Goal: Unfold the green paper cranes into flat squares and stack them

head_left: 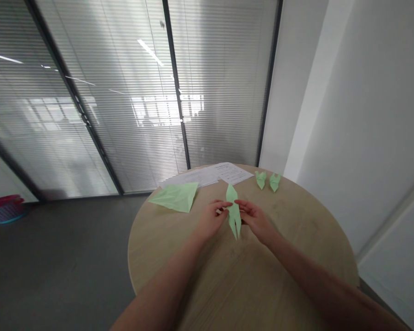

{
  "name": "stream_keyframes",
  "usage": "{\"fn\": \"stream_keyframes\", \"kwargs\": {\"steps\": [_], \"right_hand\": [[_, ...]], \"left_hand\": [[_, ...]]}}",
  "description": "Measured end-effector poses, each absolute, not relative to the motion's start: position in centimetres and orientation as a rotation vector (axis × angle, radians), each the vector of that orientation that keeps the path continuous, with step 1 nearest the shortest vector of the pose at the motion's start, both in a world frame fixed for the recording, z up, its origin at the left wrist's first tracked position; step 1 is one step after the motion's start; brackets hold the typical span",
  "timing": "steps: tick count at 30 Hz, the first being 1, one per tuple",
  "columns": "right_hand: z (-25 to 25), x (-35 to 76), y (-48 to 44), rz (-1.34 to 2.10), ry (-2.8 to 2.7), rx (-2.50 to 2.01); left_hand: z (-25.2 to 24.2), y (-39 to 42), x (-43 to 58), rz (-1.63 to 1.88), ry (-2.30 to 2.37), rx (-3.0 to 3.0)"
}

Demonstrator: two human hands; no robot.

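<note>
Between my two hands is a light green folded origami paper (233, 214), long and narrow, with a pointed top and two thin points at the bottom split by a slit. My left hand (214, 218) pinches its left edge near the middle. On the opposite edge, my right hand (253, 218) grips it with thumb and fingers. The paper is held above the round table, its points towards me. Parts of the fingers behind the paper are hidden.
A creased green sheet (176, 196) lies on the round wooden table (262, 285), left of my hands. Printed white papers (232, 173) lie at the far edge. Two small folded green origami pieces (261, 179) sit far right. A basket (6, 209) stands on the floor.
</note>
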State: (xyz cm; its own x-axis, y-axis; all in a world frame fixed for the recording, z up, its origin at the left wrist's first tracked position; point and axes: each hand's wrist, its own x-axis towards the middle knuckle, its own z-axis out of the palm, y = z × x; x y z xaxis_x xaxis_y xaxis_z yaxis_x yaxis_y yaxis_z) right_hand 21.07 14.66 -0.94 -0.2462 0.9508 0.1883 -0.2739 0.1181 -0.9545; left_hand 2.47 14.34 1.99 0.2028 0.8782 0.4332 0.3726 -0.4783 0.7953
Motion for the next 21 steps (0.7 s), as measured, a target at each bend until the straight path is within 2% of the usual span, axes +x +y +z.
{"fn": "stream_keyframes", "kwargs": {"steps": [9,21], "right_hand": [[-0.99,21.48,14.83,1.434,-1.225,-0.81],[-0.89,21.37,14.65,1.32,-1.292,-0.824]], "left_hand": [[2.53,13.87,2.27,1.244,1.146,2.139],[2.49,13.72,2.48,1.186,1.157,1.938]]}}
